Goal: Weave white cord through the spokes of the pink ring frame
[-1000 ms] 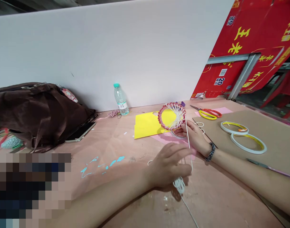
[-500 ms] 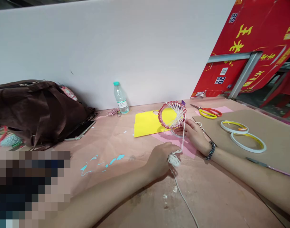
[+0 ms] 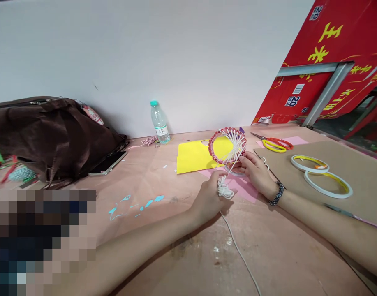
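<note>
My right hand grips the lower right edge of a ring wrapped in red cord. White strands cross the ring's opening and gather toward its lower right side. Closed around a small bundle of white cord is my left hand, lower and to the left of the ring. From the ring a short length of the cord runs down to this bundle, and a loose tail trails over the table toward me. Part of another pale ring shows under my right fingers.
Yellow paper and pink paper lie beneath the ring. To the right are scissors, two tape rolls and a cardboard sheet. A water bottle, brown bag and phone are at the left.
My left hand has risen with the cord bundle toward the ring, and the cord between them now looks shorter and slanted. My right hand still holds the ring. The view has shifted slightly.
</note>
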